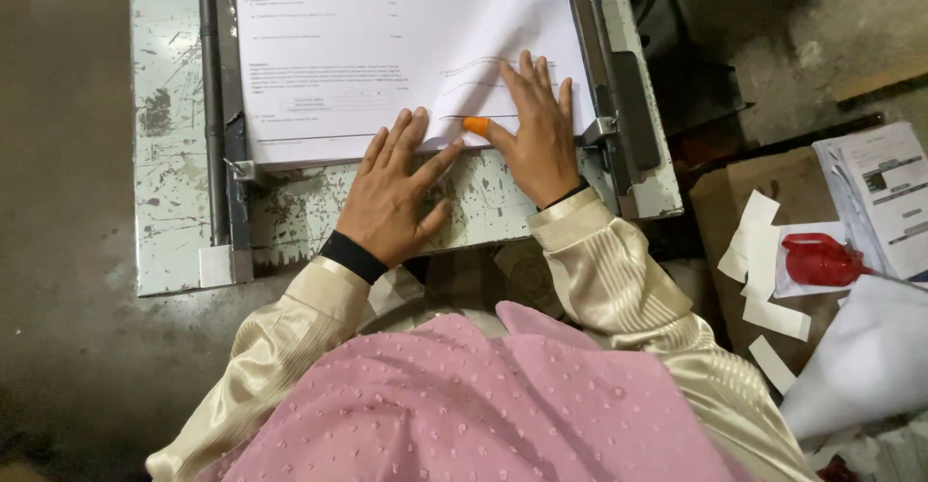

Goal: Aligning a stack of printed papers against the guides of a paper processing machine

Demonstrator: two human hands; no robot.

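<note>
A thick stack of white printed sheets (387, 47) lies flat on the scratched, pale green bed of a paper cutter (169, 124), squared between its metal side rails. Faint lines of text and a small table show on the top sheet; its near edge curls up slightly. The left hand (391, 197) rests flat on that near edge, grip released, fingers spread. The right hand (536, 124), an orange rubber tip on its thumb, presses open-palmed on the stack's near right corner.

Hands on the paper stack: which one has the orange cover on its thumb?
The right hand, flat on the near right corner of the paper stack. Its thumb tip wears an orange cover; the left hand beside it is bare.
</note>
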